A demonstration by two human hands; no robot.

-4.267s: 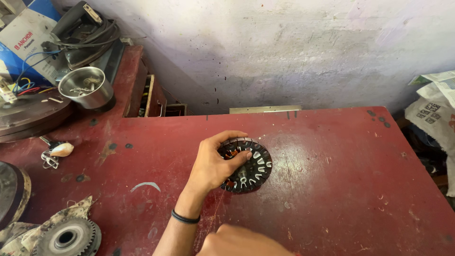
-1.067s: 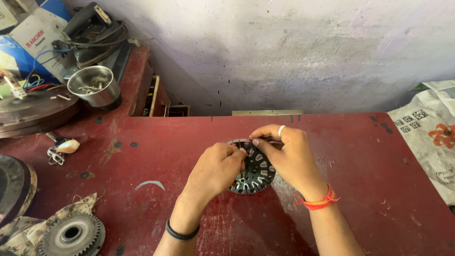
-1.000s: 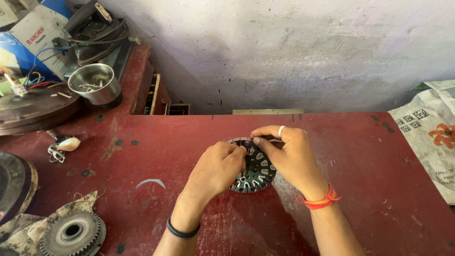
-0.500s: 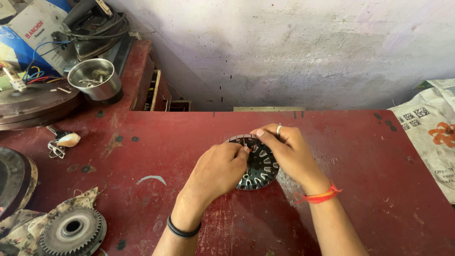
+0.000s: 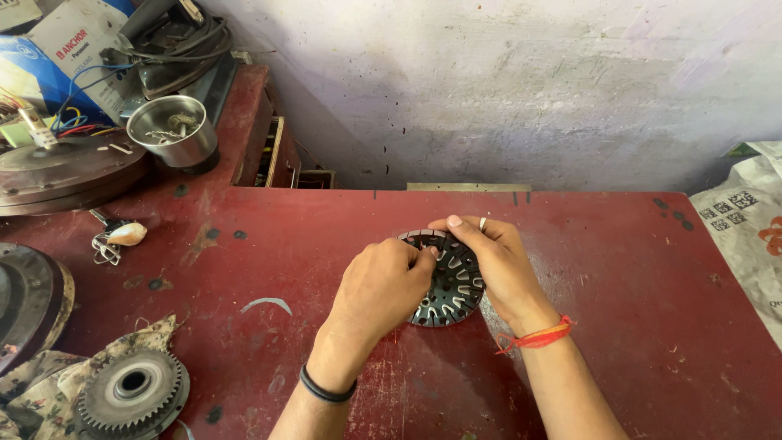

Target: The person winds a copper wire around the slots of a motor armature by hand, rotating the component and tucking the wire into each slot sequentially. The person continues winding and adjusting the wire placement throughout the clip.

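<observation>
— Centre of the red table (image 5: 619, 269): a dark slotted stator disc (image 5: 453, 287), lying flat, pale slot liners around its ring.

— And the hands?

— Left hand (image 5: 381, 287) curled over the disc's 9 o'clock edge, fingertips pressing its upper rim, black band at the wrist. Right hand (image 5: 498, 262) gripping from 3 o'clock, thumb and forefinger pinched at 12 o'clock on the rim, ring on one finger, orange thread at the wrist. Both closed on the disc; whether anything smaller is pinched between the fingers, impossible to tell.

— Further out?

— At 9 o'clock of the disc, a small pale curved scrap (image 5: 265, 304) on the table. At 8 o'clock, near the bottom edge, a toothed gear wheel (image 5: 132, 389) resting on a patterned rag (image 5: 49, 383). Far left, a dark round casing (image 5: 26, 300), cut by the frame. At 10 o'clock, a small clip with a whitish bulb (image 5: 119, 237); beyond it a steel cup (image 5: 173, 130) holding metal bits, beside a wide rusty disc (image 5: 69, 171). Top left corner, cardboard boxes (image 5: 57, 57) and a dark tool with coiled cable (image 5: 175, 41). At 3 o'clock, off the table's edge, a printed white sack (image 5: 745, 224). Behind, a stained plaster wall (image 5: 505, 81).
</observation>
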